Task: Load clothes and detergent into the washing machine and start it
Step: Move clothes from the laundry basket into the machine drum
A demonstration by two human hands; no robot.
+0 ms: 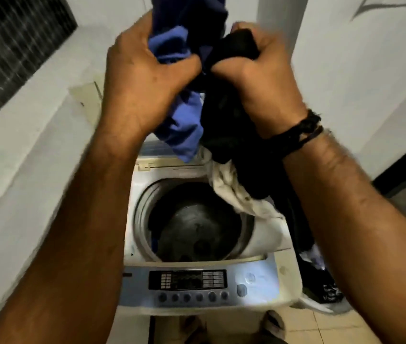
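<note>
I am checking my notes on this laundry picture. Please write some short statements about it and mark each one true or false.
1. Both hands grip clothes above the washing machine. True.
2. The left hand holds the black cloth. False: it holds the blue cloth; the right hand holds the black cloth.
3. The lid is closed. False: the drum is open.
4. A dark band circles the right wrist. True.
</note>
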